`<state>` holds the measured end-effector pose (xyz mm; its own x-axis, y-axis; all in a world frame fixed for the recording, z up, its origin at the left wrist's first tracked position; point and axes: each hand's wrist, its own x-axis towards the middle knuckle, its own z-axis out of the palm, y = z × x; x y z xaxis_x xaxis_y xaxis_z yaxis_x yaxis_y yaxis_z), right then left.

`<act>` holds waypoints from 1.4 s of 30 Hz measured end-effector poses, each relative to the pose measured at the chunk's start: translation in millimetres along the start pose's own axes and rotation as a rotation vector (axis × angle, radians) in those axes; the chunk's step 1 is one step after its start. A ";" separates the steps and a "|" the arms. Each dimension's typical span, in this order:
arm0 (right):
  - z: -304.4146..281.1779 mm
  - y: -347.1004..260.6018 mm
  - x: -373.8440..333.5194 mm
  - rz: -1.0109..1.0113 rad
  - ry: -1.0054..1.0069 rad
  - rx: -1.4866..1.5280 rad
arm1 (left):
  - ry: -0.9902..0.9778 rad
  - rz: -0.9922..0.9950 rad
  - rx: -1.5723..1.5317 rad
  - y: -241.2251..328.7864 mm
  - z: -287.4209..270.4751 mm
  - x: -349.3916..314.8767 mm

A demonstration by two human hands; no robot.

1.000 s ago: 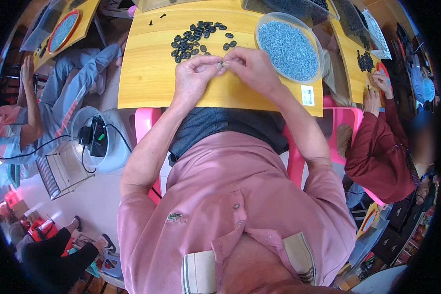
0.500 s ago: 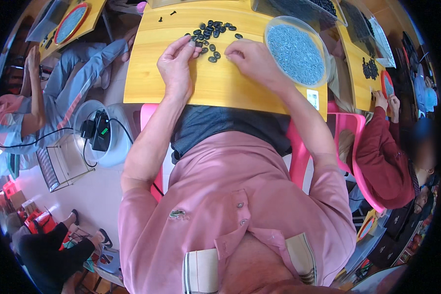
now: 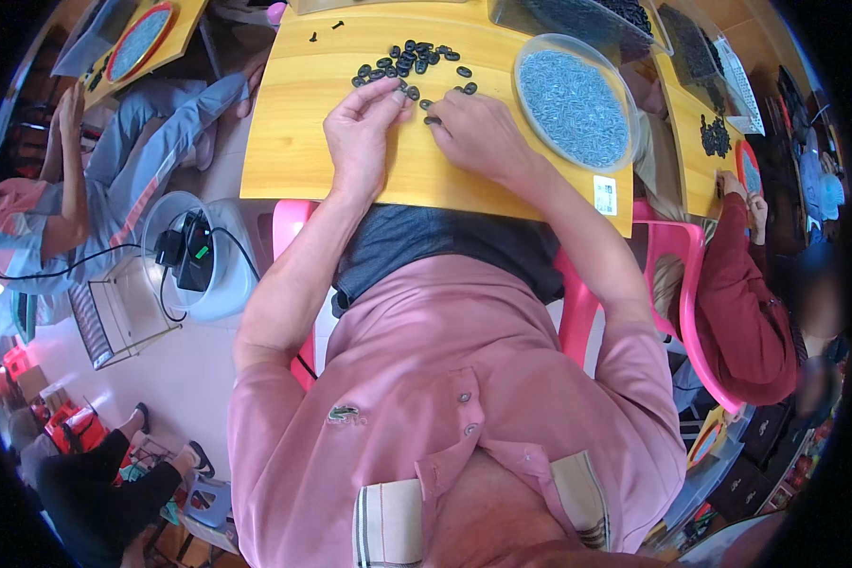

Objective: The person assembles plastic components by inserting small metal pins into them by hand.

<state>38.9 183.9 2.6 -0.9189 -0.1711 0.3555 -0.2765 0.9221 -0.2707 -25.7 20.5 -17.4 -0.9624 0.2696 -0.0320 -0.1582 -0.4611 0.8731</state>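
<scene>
A loose pile of small black oval plastic pieces (image 3: pixel 415 59) lies on the yellow wooden table. At the near edge of that pile, my left hand (image 3: pixel 360 134) has thumb and fingers pinched together. Whatever sits between its fingertips is too small and covered to make out. To its right my right hand (image 3: pixel 478 134) is curled down on the tabletop, with a black oval piece (image 3: pixel 433 120) at its fingertips. Further right stands a round clear tub (image 3: pixel 523 106) filled with many small silvery metal pins or screws (image 3: pixel 574 106).
Two black screw-like parts (image 3: pixel 338 25) lie at the far left of the table (image 3: pixel 293 142). A clear bin (image 3: pixel 540 17) of black parts stands at the back. Co-workers sit at tables on either side, one in a dark red sleeve (image 3: pixel 734 256). A pink chair (image 3: pixel 577 312) surrounds me.
My left hand has shifted right, closer to my right hand. The right hand has moved slightly and its fingertips are now at a black oval piece.
</scene>
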 end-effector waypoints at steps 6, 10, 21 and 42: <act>-7.4 4.1 -13.1 0.112 0.050 0.176 | -0.074 -0.110 -0.045 -3.0 9.5 -14.6; -16.8 6.7 -10.6 0.610 -0.126 0.812 | -0.080 -0.131 -0.060 -0.5 14.4 -19.7; -8.7 13.5 -12.5 0.584 -0.092 1.177 | -0.110 -0.190 -0.076 -1.3 11.9 -16.9; -19.5 5.6 -10.3 0.483 0.000 0.893 | -0.171 -0.045 0.135 -9.8 11.3 -19.1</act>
<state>52.3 197.6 14.8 -0.9881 0.1509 0.0309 0.0154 0.2962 -0.9550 -3.3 29.4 -19.8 -0.9019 0.4320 0.0008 -0.1579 -0.3314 0.9302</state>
